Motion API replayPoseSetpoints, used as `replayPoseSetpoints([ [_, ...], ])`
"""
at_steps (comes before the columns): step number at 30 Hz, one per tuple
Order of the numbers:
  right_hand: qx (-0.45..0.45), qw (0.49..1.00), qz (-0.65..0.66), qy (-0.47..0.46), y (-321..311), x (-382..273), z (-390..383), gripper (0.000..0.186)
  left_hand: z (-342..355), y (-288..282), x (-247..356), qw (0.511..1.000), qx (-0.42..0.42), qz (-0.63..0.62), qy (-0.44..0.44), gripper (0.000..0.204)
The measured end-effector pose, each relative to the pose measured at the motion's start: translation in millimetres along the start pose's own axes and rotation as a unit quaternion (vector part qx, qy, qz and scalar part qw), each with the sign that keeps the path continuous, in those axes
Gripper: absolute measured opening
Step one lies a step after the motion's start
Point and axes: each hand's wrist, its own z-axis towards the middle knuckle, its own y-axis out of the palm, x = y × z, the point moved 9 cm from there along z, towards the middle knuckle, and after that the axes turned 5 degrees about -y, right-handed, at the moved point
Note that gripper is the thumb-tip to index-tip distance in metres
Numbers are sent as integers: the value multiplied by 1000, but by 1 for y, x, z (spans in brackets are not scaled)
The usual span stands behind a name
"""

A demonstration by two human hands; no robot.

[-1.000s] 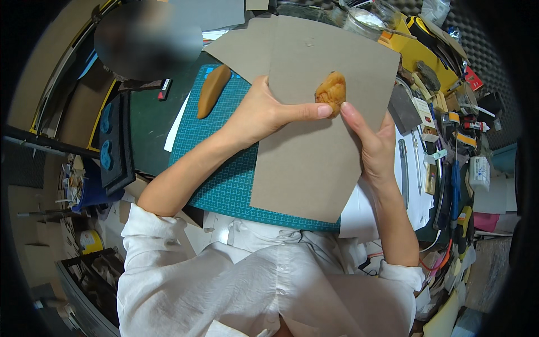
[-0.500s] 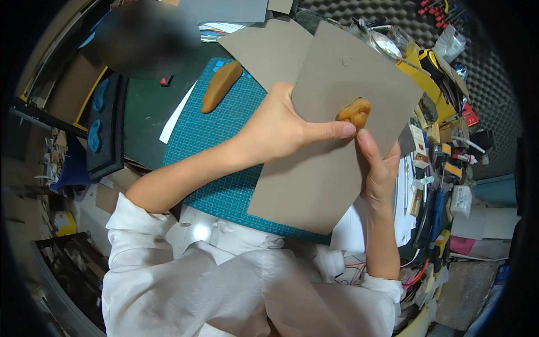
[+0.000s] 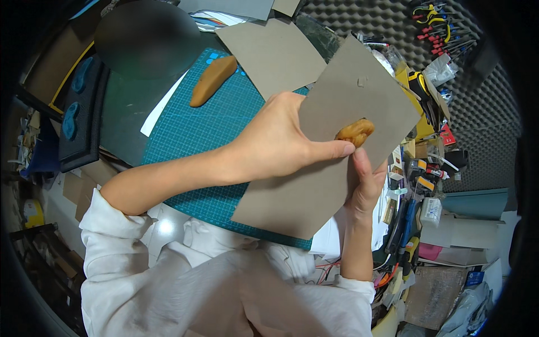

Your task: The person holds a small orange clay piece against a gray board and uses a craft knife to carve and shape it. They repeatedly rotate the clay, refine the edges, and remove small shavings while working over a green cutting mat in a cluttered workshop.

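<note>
White sleeves [image 3: 115, 247] rolled to the elbow, a person works with both hands clamped on a grey-brown cardboard sheet [image 3: 292, 199] held over a green cutting mat [image 3: 202, 121], fingers mostly hidden behind it. The left hand [image 3: 269, 140] and right hand [image 3: 366, 188] bring their thumbs nearly together at the near edge of an amber-brown lump [image 3: 359, 131], which sits on the sheet's right half. Over the past second the sheet has swung clockwise, baring a strip of mat beside a second cardboard sheet [image 3: 278, 50], and the lump has turned aslant with it; the thumbs have stayed close to the lump, so its handling appears to continue at a fresh angle. Farther off, a long tan piece [image 3: 214, 81] lies untouched on the mat, and pliers [image 3: 441, 25] hang before a foam-clad wall [image 3: 387, 19]
</note>
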Motion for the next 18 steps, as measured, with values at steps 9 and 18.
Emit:
replayPoseSetpoints([
  [9, 21, 999, -27, 11, -4, 2, -2, 37, 1, -1, -3, 1000, 9, -6, 5, 33],
  [18, 36, 998, -51, 32, 4, -22, -15, 28, 0, 9, -2, 998, -21, -47, -29, 43],
])
